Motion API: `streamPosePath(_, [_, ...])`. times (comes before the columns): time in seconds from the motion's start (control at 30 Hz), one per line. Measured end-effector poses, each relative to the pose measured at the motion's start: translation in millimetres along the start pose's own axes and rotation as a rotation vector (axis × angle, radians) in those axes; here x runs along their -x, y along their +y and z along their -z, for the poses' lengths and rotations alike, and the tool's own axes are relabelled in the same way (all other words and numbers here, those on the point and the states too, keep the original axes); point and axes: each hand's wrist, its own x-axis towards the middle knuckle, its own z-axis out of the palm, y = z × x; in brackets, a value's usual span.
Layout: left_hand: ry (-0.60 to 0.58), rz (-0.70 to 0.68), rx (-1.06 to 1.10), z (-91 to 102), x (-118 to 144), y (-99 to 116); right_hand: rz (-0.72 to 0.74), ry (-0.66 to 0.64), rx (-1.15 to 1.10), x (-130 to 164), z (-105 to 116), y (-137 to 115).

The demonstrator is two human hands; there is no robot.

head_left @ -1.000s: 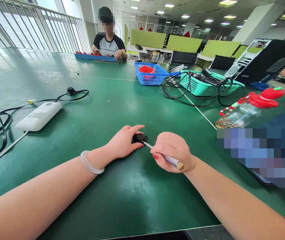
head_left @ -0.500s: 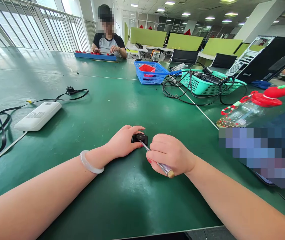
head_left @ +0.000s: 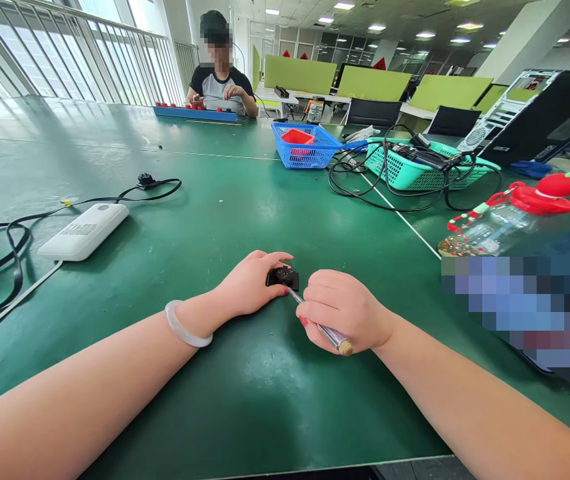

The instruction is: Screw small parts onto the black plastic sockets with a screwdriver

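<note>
A small black block-like part [head_left: 283,277] rests on the green table [head_left: 205,220], its exact kind not clear. My left hand [head_left: 247,283] grips it from the left, thumb on the near side and fingers on the far side. A pale bangle circles the left wrist. My right hand [head_left: 342,310] is closed around a screwdriver [head_left: 333,337], which has a thin metal shaft and a tan butt end. The shaft slants to the near edge of the black part; its tip is too small to make out there.
To the left lie a white power bank [head_left: 85,232] and a black cable [head_left: 157,193]. Blue [head_left: 309,150] and teal [head_left: 407,170] baskets with cables stand farther back. A red-lidded bottle [head_left: 499,227] is at right. Across the table sits a person [head_left: 222,90] behind a blue tray [head_left: 195,115].
The whole view has shifted slightly, so things appear a little farther right. The screwdriver's tip has moved from the top of the black part to its near edge. Both grips are unchanged.
</note>
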Motion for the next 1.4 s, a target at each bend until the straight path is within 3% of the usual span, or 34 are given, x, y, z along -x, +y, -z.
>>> streamPosePath(0.5, [-0.004,0.036,0.006,1.6,0,4,-0.083,0.046,0.044,2,3,5])
streamPosePath(0.67, [-0.014,-0.001,0.035,1.0,0,3,-0.298,0.149,-0.019,5,0,12])
streamPosePath(0.83, [-0.015,0.016,0.024,1.6,0,4,-0.718,0.334,-0.173,6,-2,9])
streamPosePath(0.97, [-0.014,-0.003,0.016,1.4,0,4,-0.880,0.263,-0.261,4,-7,8])
streamPosePath(1.1, [-0.009,-0.028,-0.001,1.4,0,4,-0.936,0.187,-0.296,3,-12,12])
streamPosePath(1.2, [-0.008,-0.015,-0.027,0.9,2,3,-0.895,0.168,-0.264,2,-12,10])
streamPosePath(1.4, [0.011,-0.028,-0.075,-1.4,2,0,-0.844,0.256,-0.245,2,-6,6])
